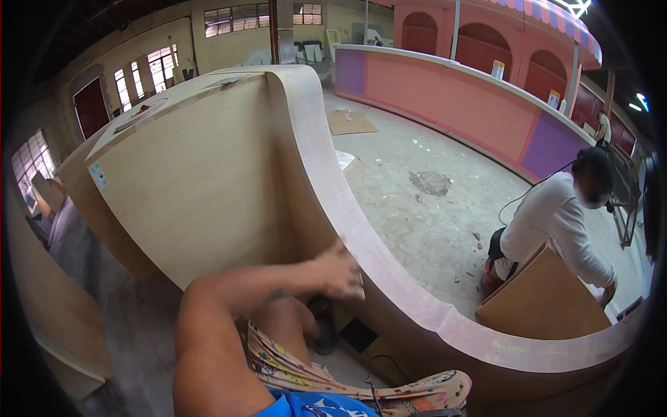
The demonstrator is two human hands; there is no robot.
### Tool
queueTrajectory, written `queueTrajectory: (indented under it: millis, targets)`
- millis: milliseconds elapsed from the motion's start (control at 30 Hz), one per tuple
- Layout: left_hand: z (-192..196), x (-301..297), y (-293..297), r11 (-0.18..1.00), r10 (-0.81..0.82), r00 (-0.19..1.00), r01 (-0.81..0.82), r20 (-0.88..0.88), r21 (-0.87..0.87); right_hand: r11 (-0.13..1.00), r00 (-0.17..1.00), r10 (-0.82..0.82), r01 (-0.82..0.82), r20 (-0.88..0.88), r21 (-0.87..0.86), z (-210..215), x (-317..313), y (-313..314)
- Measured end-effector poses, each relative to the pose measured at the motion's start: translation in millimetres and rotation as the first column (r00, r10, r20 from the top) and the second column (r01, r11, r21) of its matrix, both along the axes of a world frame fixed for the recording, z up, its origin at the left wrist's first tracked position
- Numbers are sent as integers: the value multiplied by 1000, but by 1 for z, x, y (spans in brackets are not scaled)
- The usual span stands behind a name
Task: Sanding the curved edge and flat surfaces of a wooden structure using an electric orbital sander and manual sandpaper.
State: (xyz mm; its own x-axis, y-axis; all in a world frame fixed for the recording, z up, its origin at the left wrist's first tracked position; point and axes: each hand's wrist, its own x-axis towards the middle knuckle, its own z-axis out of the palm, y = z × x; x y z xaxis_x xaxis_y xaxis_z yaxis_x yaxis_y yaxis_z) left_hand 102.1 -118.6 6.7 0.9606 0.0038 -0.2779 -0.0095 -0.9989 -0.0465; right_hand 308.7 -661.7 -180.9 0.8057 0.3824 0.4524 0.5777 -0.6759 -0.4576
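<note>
My left arm reaches across to the inner edge of a curved wooden panel, and my left hand (338,272) is at its broad pale rim (368,257). Motion blurs the fingers. Under them shows a small pale flat piece (357,290), which the hand appears to grip; its kind is too blurred to tell. My right hand is out of view. Left of the rim, the panel joins a large bare plywood face (201,181) with a sticker near its left edge.
Beyond the rim, a co-worker (549,215) in a white long-sleeved top bends over a brown wooden board (545,299). A pink and purple counter (445,97) stands farther back. Cardboard (352,122) lies on the stained concrete floor (396,160). Another curved wooden panel (55,306) stands at far left.
</note>
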Motion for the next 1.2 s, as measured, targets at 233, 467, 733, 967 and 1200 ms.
queueTrajectory:
  millis: [233, 467, 733, 967, 1200]
  targets:
    - [27, 30, 17, 990, 37, 948, 8, 315, -142, 982, 961, 190, -184, 202, -44, 81, 78, 68]
    - [33, 73, 146, 983, 30, 803, -131, 595, 128, 859, 824, 457, -507, 334, 75, 160, 155, 251]
    - [40, 74, 172, 952, 253, 883, -301, 395, 63, 625, 625, 780, -776, 29, -83, 217, 145, 426]
    - [41, 79, 179, 933, 358, 844, -338, 400, -121, 626, 577, 718, -780, -388, -1, 276, 88, 463]
    - [35, 76, 176, 937, 289, 899, -336, 330, 94, 617, 448, 411, -778, -794, -119, 282, 28, 431]
